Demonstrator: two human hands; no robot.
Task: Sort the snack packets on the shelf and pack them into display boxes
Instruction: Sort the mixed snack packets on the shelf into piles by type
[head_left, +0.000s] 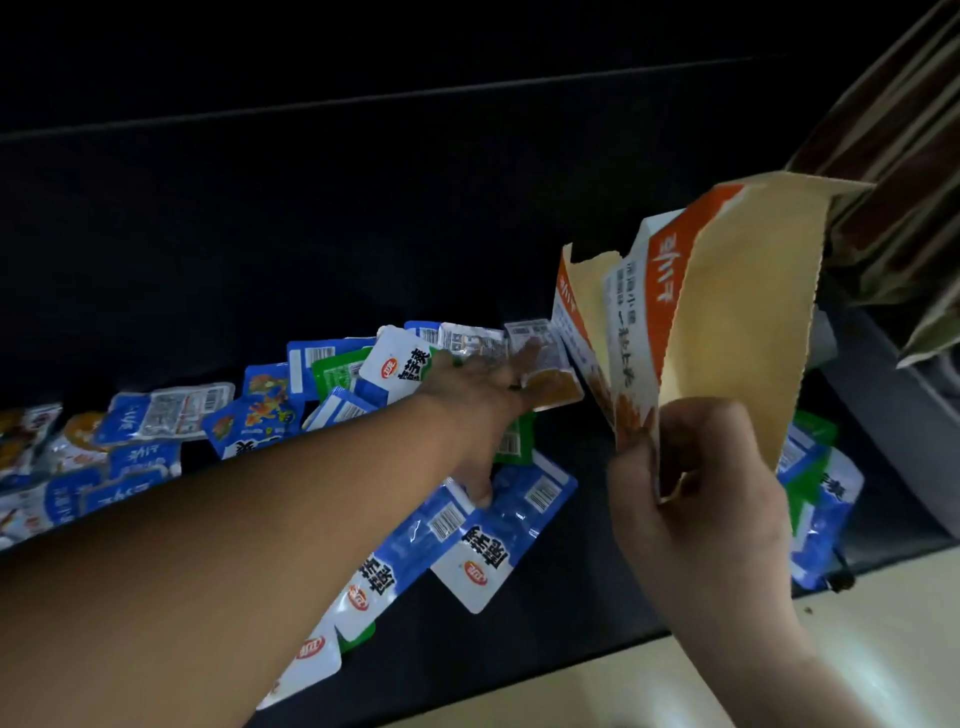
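- Reaching across the dark shelf, the left hand lies flat w/ fingers spread over a clear packet of brownish snack; fingers look pressed onto it rather than closed around it, so grip isn't secure yet.
- Right hand pinches the lower corner of the orange-and-white display box, open end tilted toward the packets, torn flap up top.
- Rest of the snack packets lie loose on the shelf: blue ones near the front edge, green ones mixed in, more behind the box at right.
- Risk 1: box is held by one corner only; packet weight going in could twist it out of the pinch or fold the thin card.
- Risk 2: forearm hangs just above the blue packets at the front edge — dragging back could sweep them off.
- Risk 3: slick film + flat-hand press means the packet may slide away, not lift.
- Risk 4: mixed colours close together, dim light — easy to pack the wrong sort.
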